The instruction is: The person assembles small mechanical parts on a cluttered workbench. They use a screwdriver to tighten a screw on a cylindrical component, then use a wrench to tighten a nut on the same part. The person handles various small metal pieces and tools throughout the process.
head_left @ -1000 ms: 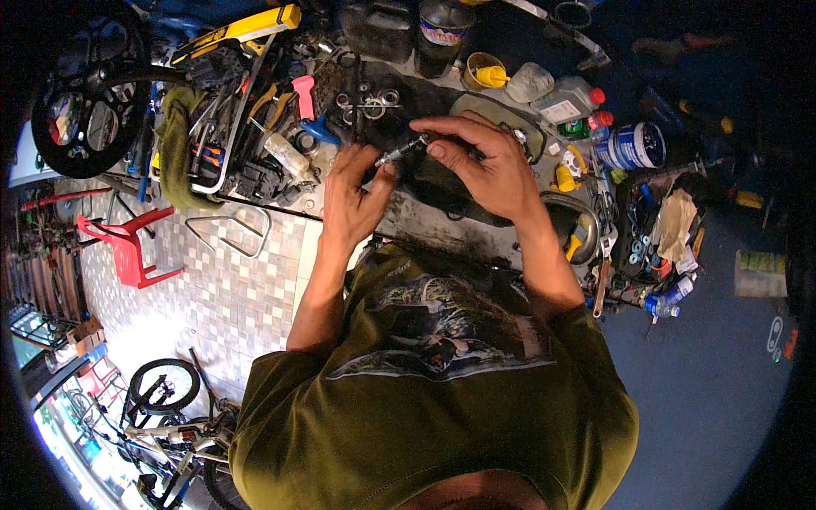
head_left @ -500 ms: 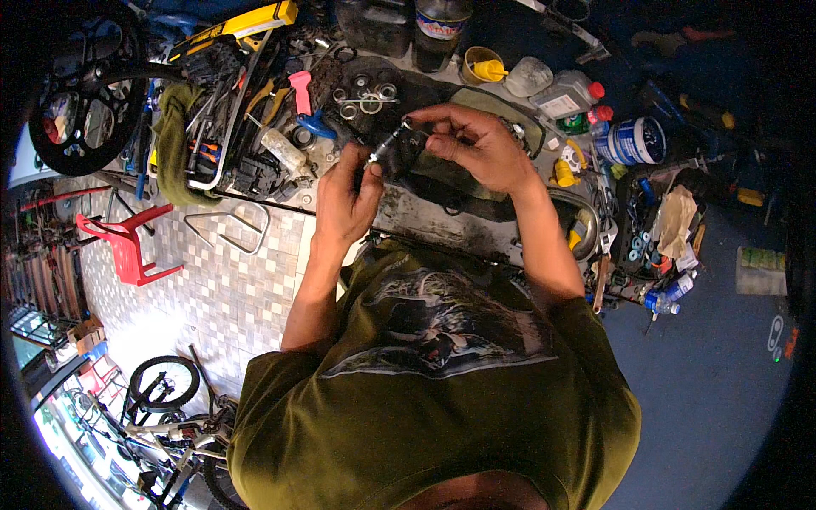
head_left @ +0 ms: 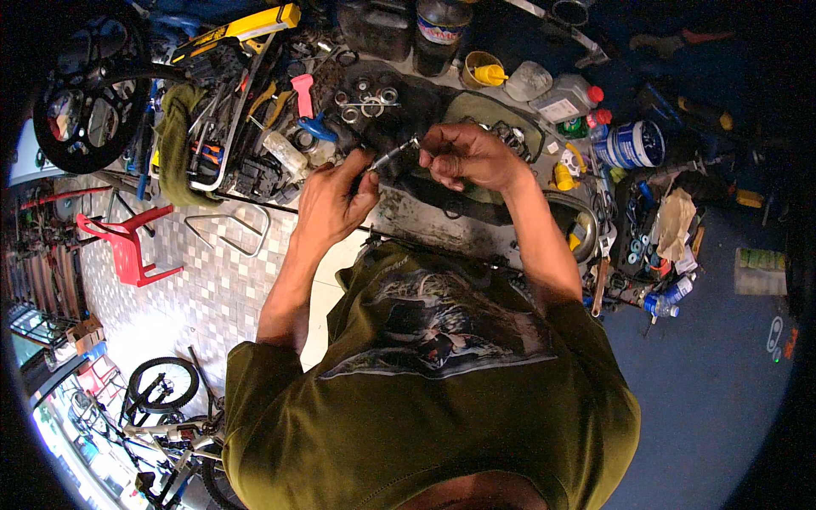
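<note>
My left hand (head_left: 333,200) pinches the lower end of a slim grey metal rod (head_left: 393,157) with a dark and light body, between thumb and fingers. The rod slants up to the right, over the workbench. Its bright upper tip lies right beside the curled fingers of my right hand (head_left: 472,157); these are closed, and what they hold, if anything, is hidden. Beyond the hands, several metal rings (head_left: 371,105) lie on a dark patch of the bench. A blue-handled tool (head_left: 317,128) and a pink tool (head_left: 303,95) are to the left of them.
The greasy bench (head_left: 476,223) carries crowded tools and parts. At its left hangs a green cloth (head_left: 177,144). Bottles and a white-and-blue bucket (head_left: 639,143) stand at the right. A red stool (head_left: 127,242) and a bicycle (head_left: 174,433) are on the floor at left.
My left hand has shifted left and down, its forearm swinging outward. My right hand has moved slightly down, its index finger now curled rather than stretched. The rod shows more plainly between them.
</note>
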